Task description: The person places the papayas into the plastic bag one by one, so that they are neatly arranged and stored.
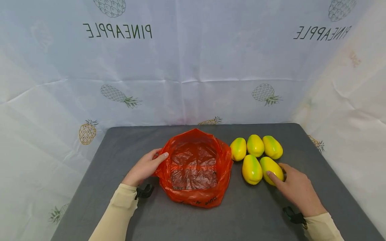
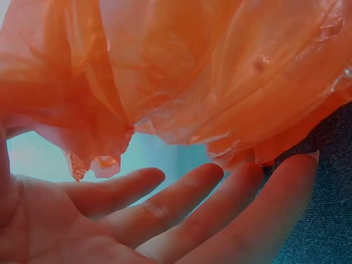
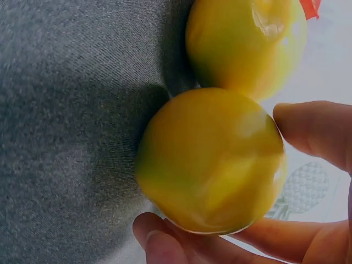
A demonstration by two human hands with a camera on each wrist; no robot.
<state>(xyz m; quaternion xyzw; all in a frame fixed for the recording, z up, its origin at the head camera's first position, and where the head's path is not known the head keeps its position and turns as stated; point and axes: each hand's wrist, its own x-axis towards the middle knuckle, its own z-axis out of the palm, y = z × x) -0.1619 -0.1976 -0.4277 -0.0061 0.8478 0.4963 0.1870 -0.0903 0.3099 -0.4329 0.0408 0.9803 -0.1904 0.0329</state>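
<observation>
A red plastic bag (image 1: pixel 196 197) stands with its mouth wide and facing up on the table. My left hand (image 1: pixel 147 166) holds its left rim, the thumb laid over the edge. In the left wrist view, the fingers (image 2: pixel 192 203) lie along the outside of the bag (image 2: pixel 165 66). To the right of the bag are several glossy yellow mangoes with green streaks. My right hand (image 1: pixel 297 185) grips the nearest right mango (image 1: pixel 270 169), thumb on one side and fingers on the other. Another mango (image 3: pixel 247 44) sits right beside it in the right wrist view.
The other mangoes form a back row, with one mango (image 1: pixel 255 145) in its middle, and one mango (image 1: pixel 252 169) lies in front. A grey cloth covers the table (image 1: pixel 129 144). A white pineapple-print curtain (image 1: pixel 193 60) hangs behind and at both sides.
</observation>
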